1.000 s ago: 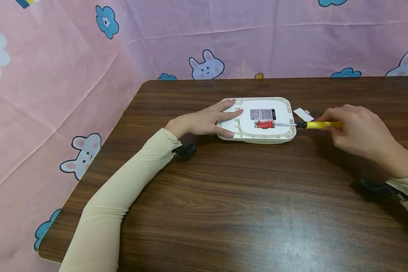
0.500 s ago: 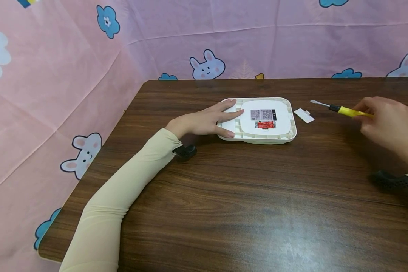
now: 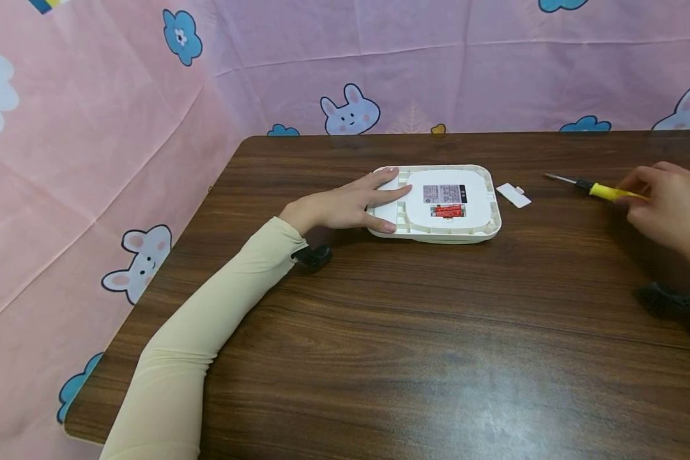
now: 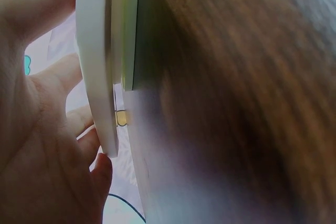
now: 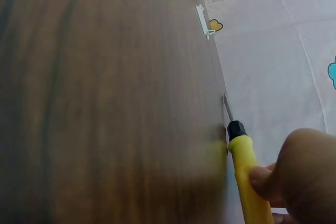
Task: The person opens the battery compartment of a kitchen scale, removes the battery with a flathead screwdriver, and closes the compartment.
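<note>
A white flat device [image 3: 482, 198] lies upside down on the table, its label and open battery compartment facing up. Red batteries [image 3: 448, 211] sit in that compartment. My left hand [image 3: 345, 204] rests on the device's left end with fingers spread; in the left wrist view the fingers reach over the rim of the device [image 4: 94, 66]. To the right, my right hand [image 3: 669, 207] holds a flat-blade screwdriver [image 3: 602, 191] by its yellow handle, the blade pointing left, apart from the device. The right wrist view shows the thumb against the handle of the screwdriver [image 5: 244, 163].
A small white battery cover [image 3: 514, 195] lies just right of the device, between it and the screwdriver tip. The brown wooden table [image 3: 379, 332] ends at the back against a patterned pink cloth [image 3: 437, 70].
My right hand has drawn the screwdriver from the battery compartment away to the right, past the battery cover. The left hand and the device have stayed in place.
</note>
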`<state>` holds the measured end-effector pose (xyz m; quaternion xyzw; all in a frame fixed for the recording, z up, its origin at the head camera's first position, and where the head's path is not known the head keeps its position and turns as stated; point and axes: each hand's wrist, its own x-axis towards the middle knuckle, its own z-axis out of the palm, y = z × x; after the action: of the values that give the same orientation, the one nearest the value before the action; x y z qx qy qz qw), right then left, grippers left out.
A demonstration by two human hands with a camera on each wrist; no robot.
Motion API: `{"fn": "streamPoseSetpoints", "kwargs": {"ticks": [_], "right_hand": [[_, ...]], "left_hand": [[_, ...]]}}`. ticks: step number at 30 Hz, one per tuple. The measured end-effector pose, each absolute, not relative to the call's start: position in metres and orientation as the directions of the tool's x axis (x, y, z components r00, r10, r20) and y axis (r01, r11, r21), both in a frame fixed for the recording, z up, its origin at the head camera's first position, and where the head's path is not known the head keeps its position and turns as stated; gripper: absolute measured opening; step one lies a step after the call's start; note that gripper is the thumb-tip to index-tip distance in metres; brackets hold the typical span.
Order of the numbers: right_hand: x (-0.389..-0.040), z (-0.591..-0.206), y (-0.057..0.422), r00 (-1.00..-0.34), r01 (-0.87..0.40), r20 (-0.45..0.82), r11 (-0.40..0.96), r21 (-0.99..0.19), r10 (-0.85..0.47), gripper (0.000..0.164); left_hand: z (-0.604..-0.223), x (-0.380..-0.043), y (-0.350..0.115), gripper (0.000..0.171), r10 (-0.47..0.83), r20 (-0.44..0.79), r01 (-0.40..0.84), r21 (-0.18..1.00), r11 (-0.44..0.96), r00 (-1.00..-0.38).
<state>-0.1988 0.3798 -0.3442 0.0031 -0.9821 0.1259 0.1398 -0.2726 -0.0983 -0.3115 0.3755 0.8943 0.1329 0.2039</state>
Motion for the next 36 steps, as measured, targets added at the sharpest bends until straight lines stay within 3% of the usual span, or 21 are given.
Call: {"fn": "streamPoseSetpoints", "kwargs": {"ticks": [14,22,36], "right_hand": [[-0.2012,-0.346,0.3815,-0.968,-0.049,0.248,0.961,-0.273,0.021,0.024],[-0.2044,-0.3482,0.3823,-0.975,-0.037,0.223,0.961,-0.275,0.026,0.039],[-0.2017,-0.3433,0.3754,-0.969,-0.046,0.247,0.966,-0.256,0.019,0.036]], "left_hand": [[-0.3113,-0.2724,-0.0981,0.087,0.732,-0.262,0.627,0.386,0.677,-0.629],[-0.3106,-0.2721,-0.0982,0.086,0.728,-0.265,0.617,0.395,0.68,-0.632],[-0.3111,-0.2729,-0.0978,0.087,0.728,-0.265,0.619,0.393,0.68,-0.632]]}}
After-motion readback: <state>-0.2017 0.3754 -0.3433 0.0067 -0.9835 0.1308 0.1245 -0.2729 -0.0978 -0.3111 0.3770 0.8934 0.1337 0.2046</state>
